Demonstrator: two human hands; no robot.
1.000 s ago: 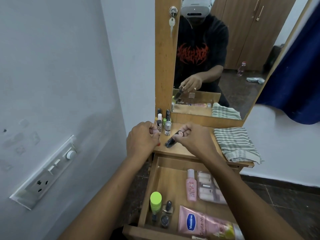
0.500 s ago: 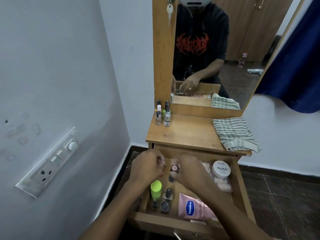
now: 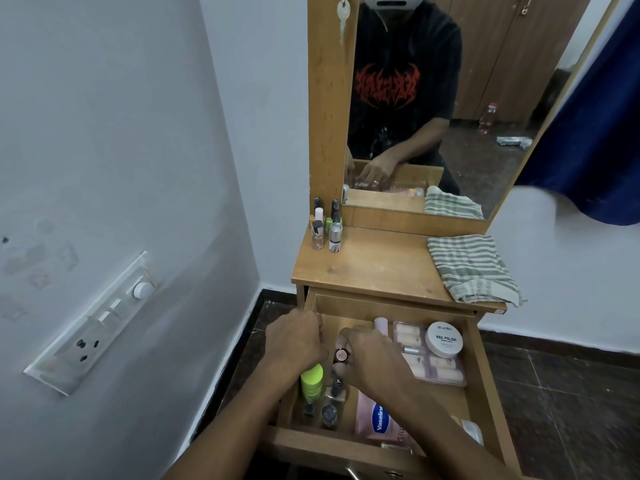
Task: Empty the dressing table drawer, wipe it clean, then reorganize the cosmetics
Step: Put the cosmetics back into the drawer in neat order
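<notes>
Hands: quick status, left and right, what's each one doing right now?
Left hand: fingers curled; whether it holds anything cannot be told.
Right hand: closed, pinching a small cosmetic bottle.

Below the mirror [image 3: 502, 81], two forearms enter from the bottom edge, bare along all that shows, ending in the left hand [image 3: 294, 341] and the right hand [image 3: 374, 358], both uncovered. Inside the mirror, the reflection shows the upper body in a loose black short-sleeved T-shirt [image 3: 433, 46], its one visible sleeve ending above the elbow. Across the chest, in the mirror's left half, runs a jagged red graphic [image 3: 388, 86], spiky and symmetrical, like band lettering; the words cannot be read. At the mirror's top edge sits the lower part of a pale grey headset [image 3: 393, 0] with a dark slot, and a thin cord [image 3: 383, 20] hangs from it onto the shirt.
</notes>
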